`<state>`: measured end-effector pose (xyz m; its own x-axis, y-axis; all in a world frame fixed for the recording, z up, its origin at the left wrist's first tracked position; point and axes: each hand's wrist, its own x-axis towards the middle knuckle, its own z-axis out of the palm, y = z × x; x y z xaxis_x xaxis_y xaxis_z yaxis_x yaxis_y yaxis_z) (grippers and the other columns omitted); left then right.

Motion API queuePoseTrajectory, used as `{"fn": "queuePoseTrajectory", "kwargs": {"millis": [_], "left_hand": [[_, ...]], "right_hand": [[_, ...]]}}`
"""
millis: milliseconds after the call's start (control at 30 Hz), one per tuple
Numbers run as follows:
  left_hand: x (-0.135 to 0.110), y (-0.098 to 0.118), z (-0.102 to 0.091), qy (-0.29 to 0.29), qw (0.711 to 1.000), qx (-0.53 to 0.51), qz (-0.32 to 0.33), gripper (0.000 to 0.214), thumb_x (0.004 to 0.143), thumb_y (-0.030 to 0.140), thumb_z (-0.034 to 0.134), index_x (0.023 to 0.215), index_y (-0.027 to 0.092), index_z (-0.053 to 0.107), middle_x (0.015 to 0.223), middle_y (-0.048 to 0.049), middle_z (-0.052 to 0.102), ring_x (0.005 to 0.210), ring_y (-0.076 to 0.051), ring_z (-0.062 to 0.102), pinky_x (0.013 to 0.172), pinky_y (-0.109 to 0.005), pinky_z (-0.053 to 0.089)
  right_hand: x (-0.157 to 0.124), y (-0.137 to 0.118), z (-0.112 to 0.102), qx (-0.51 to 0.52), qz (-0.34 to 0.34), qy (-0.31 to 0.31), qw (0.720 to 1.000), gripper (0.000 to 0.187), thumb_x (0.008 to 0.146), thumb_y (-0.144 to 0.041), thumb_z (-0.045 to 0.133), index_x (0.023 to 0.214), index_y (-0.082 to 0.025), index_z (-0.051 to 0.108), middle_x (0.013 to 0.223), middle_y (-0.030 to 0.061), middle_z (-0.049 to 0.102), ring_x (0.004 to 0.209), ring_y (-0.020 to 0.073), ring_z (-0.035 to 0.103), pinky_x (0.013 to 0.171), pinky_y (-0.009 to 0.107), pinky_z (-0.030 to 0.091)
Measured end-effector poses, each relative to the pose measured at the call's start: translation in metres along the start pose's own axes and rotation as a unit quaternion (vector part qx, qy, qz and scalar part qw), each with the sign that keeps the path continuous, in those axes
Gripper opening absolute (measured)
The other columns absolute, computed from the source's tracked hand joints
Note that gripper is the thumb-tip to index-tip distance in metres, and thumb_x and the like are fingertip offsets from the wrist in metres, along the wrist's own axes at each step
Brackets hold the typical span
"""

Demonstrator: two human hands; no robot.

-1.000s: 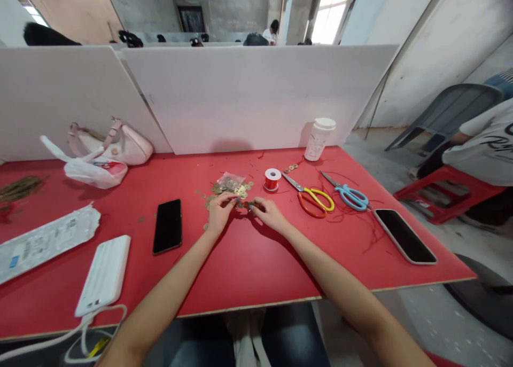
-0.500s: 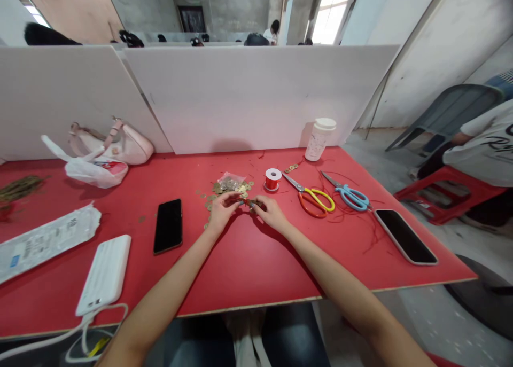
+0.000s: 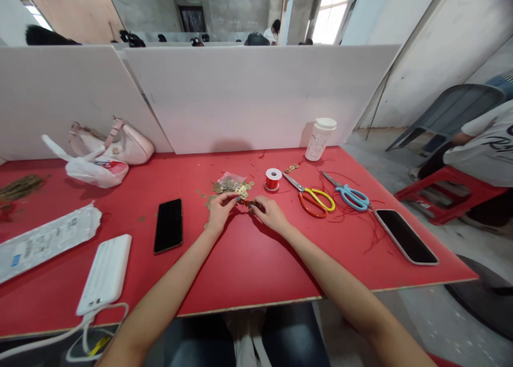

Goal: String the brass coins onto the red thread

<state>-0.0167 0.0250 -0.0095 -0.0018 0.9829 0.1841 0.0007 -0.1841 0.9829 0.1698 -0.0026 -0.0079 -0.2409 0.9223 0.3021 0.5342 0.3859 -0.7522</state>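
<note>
Both hands meet over the middle of the red table. My left hand is closed, thumb and fingers pinching red cord. My right hand is closed on a small brass coin partly covered by its fingers, at the other end of the cord. Just behind my left hand lies a pile of brass coins with a clear plastic bag on it. A spool of red cord stands behind my right hand. Scissors with red and yellow handles lie to the right.
Further right are blue-handled scissors, loose red cord and a phone. A lidded cup stands by the white partition. On the left are a black phone, a white power bank and a pink handbag. A person sits at right.
The fingers of both hands have shifted slightly around the cord and coin. The coin between them is turned and less visible now. The things on the table stay put.
</note>
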Motion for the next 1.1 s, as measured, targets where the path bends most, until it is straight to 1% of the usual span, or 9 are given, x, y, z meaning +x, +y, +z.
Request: {"fn": "queuePoseTrajectory", "kwargs": {"millis": [167, 300, 467, 600, 733, 833, 933, 1033, 1100], "left_hand": [[0.002, -0.004, -0.002, 0.032, 0.999, 0.005, 0.013, 0.021, 0.068, 0.036, 0.078, 0.081, 0.019, 0.077, 0.082, -0.0068, 0.076, 0.074, -0.021, 0.069, 0.067, -0.031, 0.057], [0.003, -0.007, -0.003, 0.061, 0.998, 0.006, 0.004, 0.025, 0.070, 0.039, 0.076, 0.084, 0.018, 0.077, 0.079, -0.0049, 0.074, 0.066, -0.016, 0.066, 0.057, -0.026, 0.052], [0.002, -0.005, -0.004, 0.070, 0.997, -0.019, -0.006, 0.029, 0.071, 0.041, 0.077, 0.087, 0.017, 0.077, 0.073, -0.0034, 0.070, 0.058, -0.014, 0.062, 0.050, -0.023, 0.051], [0.002, -0.004, -0.003, 0.064, 0.997, -0.043, -0.008, 0.032, 0.071, 0.042, 0.077, 0.089, 0.016, 0.075, 0.080, -0.0071, 0.073, 0.068, -0.019, 0.069, 0.049, -0.023, 0.053], [0.002, -0.004, -0.003, 0.062, 0.997, -0.046, -0.010, 0.031, 0.074, 0.041, 0.075, 0.091, 0.016, 0.074, 0.085, -0.0092, 0.075, 0.077, -0.022, 0.072, 0.058, -0.027, 0.056], [0.001, -0.003, -0.003, 0.073, 0.997, -0.014, 0.013, 0.027, 0.076, 0.040, 0.073, 0.092, 0.017, 0.075, 0.090, -0.0087, 0.075, 0.081, -0.021, 0.072, 0.064, -0.029, 0.057], [0.000, 0.002, -0.004, 0.071, 0.994, 0.037, 0.072, 0.020, 0.078, 0.036, 0.070, 0.088, 0.019, 0.075, 0.091, -0.0067, 0.074, 0.083, -0.021, 0.070, 0.072, -0.031, 0.057], [-0.001, 0.012, -0.005, 0.039, 0.986, 0.083, 0.136, 0.013, 0.079, 0.030, 0.068, 0.082, 0.021, 0.076, 0.088, -0.0054, 0.073, 0.084, -0.020, 0.068, 0.078, -0.033, 0.055], [-0.002, 0.021, -0.005, 0.017, 0.983, 0.095, 0.154, 0.011, 0.079, 0.029, 0.068, 0.081, 0.022, 0.077, 0.087, -0.0054, 0.073, 0.083, -0.020, 0.067, 0.078, -0.033, 0.055]], "right_hand": [[0.000, 0.004, 0.001, 0.012, -0.006, 0.007, 1.000, 0.019, 0.088, -0.015, 0.055, 0.096, -0.019, 0.072, 0.091, 0.0064, 0.074, 0.079, 0.0191, 0.066, 0.072, 0.028, 0.047], [0.000, 0.008, 0.000, 0.045, 0.003, 0.039, 0.998, 0.028, 0.087, -0.015, 0.056, 0.105, -0.023, 0.075, 0.103, 0.0069, 0.076, 0.088, 0.0214, 0.070, 0.080, 0.033, 0.052], [0.002, 0.007, -0.001, 0.100, -0.011, 0.098, 0.990, 0.027, 0.085, -0.015, 0.055, 0.100, -0.021, 0.078, 0.097, 0.0071, 0.076, 0.085, 0.0197, 0.069, 0.081, 0.033, 0.054], [0.002, 0.004, -0.001, 0.137, -0.017, 0.135, 0.981, 0.023, 0.082, -0.015, 0.056, 0.092, -0.021, 0.077, 0.095, 0.0076, 0.072, 0.090, 0.0198, 0.067, 0.080, 0.033, 0.056], [0.003, 0.004, -0.001, 0.159, -0.024, 0.127, 0.979, 0.028, 0.076, -0.009, 0.053, 0.089, -0.020, 0.075, 0.098, 0.0077, 0.070, 0.094, 0.0202, 0.066, 0.081, 0.033, 0.056], [0.003, 0.005, 0.000, 0.150, -0.038, 0.105, 0.982, 0.034, 0.073, -0.005, 0.049, 0.089, -0.019, 0.074, 0.096, 0.0072, 0.070, 0.093, 0.0199, 0.066, 0.082, 0.033, 0.055], [0.003, 0.006, 0.002, 0.122, -0.040, 0.078, 0.989, 0.039, 0.068, -0.002, 0.045, 0.090, -0.019, 0.073, 0.094, 0.0059, 0.070, 0.091, 0.0195, 0.066, 0.085, 0.034, 0.053], [0.003, 0.007, 0.001, 0.104, -0.037, 0.076, 0.991, 0.041, 0.067, -0.001, 0.042, 0.091, -0.018, 0.072, 0.093, 0.0060, 0.070, 0.090, 0.0195, 0.065, 0.085, 0.034, 0.051], [0.002, 0.008, 0.000, 0.101, -0.036, 0.081, 0.991, 0.042, 0.067, -0.001, 0.040, 0.090, -0.018, 0.071, 0.092, 0.0062, 0.070, 0.088, 0.0193, 0.065, 0.083, 0.033, 0.051]]}}
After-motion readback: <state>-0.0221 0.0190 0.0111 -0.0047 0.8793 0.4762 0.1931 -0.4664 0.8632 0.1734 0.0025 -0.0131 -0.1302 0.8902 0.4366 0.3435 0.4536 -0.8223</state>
